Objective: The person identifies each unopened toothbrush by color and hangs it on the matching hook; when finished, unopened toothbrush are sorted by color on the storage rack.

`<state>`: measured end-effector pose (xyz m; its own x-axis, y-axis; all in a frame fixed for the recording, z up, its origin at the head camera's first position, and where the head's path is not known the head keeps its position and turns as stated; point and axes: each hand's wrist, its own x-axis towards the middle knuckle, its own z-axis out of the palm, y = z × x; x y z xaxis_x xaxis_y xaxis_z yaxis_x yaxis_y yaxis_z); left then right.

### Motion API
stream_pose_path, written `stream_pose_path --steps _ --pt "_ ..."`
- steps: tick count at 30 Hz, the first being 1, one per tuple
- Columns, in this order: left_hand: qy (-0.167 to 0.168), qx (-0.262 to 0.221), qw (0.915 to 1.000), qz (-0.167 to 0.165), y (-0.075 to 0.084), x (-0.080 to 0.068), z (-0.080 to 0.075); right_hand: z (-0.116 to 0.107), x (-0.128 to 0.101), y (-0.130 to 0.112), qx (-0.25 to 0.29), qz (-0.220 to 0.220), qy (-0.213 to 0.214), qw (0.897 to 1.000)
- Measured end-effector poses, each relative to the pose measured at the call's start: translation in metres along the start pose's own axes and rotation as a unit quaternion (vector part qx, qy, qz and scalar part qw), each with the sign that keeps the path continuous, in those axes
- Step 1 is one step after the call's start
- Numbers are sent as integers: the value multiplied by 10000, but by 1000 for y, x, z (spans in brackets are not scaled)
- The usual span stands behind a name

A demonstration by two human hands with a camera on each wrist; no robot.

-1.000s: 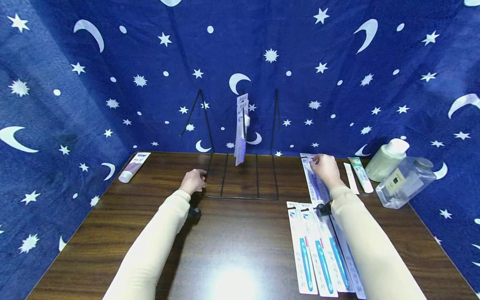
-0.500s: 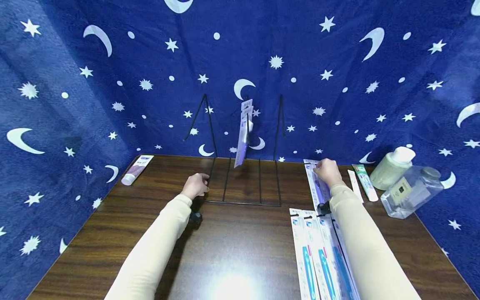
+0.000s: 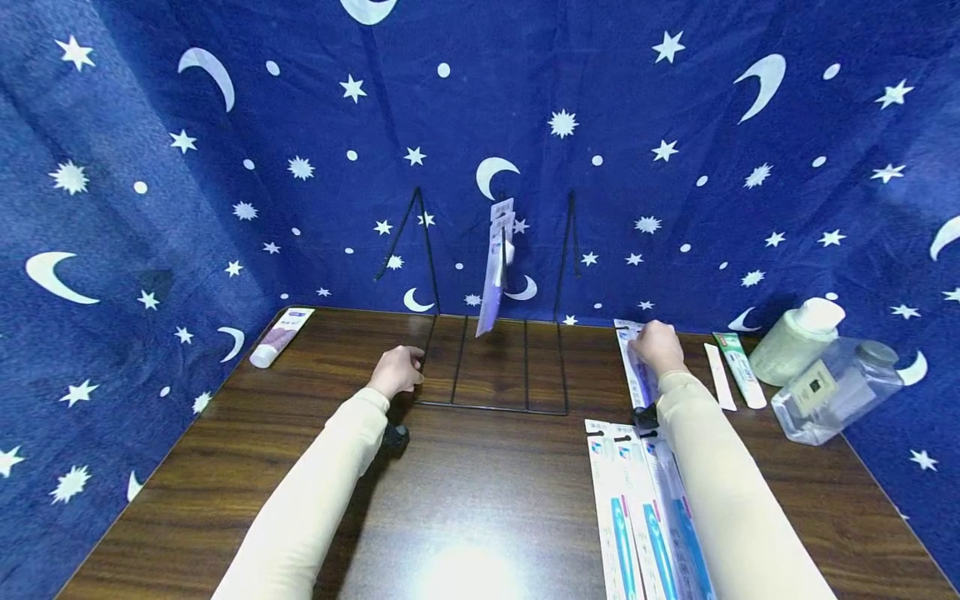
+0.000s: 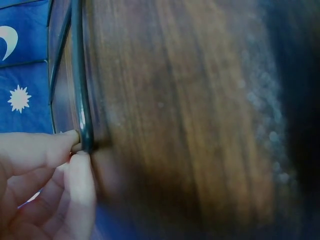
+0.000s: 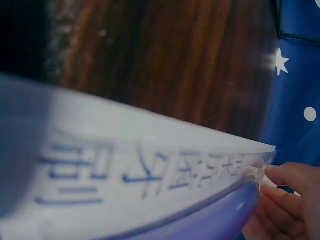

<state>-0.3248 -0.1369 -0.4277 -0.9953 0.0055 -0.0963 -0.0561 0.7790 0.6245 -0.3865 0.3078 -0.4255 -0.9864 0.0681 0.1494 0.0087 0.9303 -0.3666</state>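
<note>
Nearest to me, three flat white carded toothbrush packs with blue handles (image 3: pixel 637 517) lie side by side at the front right of the dark brown wooden table (image 3: pixel 480 500), partly under my right sleeve; they sit lower in view than a second ago, since the head camera has tipped up a little. Past them, my right hand (image 3: pixel 658 347) rests on the top end of a long white-and-purple carded toothbrush pack (image 3: pixel 636 367) lying flat on the wood; the right wrist view shows fingertips (image 5: pixel 285 185) pinching the card's corner. The hand is at the same spot as before. My left hand (image 3: pixel 397 371) also holds its place, thumb and fingers (image 4: pixel 75 150) pinching the front left corner of the thin black wire display rack (image 3: pixel 491 367).

Right of the purple pack lie a slim white sachet (image 3: pixel 721 377) and a green-and-white tube (image 3: pixel 741 369), then a clear square bottle (image 3: pixel 832 392) on its side, touching a pale green bottle with a white cap (image 3: pixel 795 342). One purple carded pack (image 3: pixel 495 275) hangs from the rack's centre, between its uprights. A white and mauve tube (image 3: pixel 279 337) lies at the far left corner, well apart.

Between my forearms the wood is bare. Blue star-and-moon cloth (image 3: pixel 187 167) walls the table at the back and both sides.
</note>
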Motion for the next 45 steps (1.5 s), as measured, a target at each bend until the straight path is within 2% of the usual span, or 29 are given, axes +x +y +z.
stream_pose_path --steps 2,6,10,14,18,27,32,36,45 --pt "0 37 10000 -27 1 1 1 -3 -2 0 51 61 126 9999" --pt "-1 66 10000 -41 2 3 2 -13 -7 0 265 -61 682 9973" --pt "5 66 10000 -57 1 2 2 -22 -11 -7 635 -212 1332 9888" --pt "-18 11 9999 -99 0 3 2 -28 -12 -17 861 -266 1802 9795" --pt "-71 40 9999 -130 -1 4 1 -35 -15 -25 1073 -355 2249 9678" --pt "-54 65 10000 -20 -2 5 1 -49 -29 -39 1593 -677 3159 9329" --pt "-19 -86 10000 15 -4 4 2 -58 -41 -54 1849 -980 3457 9147" --pt "-68 -172 9998 -98 -3 3 1 -67 -54 -71 2062 -1173 3602 9022" --pt "-67 7 10000 -24 -2 4 0 -87 -88 -110 2356 -1777 3767 8781"
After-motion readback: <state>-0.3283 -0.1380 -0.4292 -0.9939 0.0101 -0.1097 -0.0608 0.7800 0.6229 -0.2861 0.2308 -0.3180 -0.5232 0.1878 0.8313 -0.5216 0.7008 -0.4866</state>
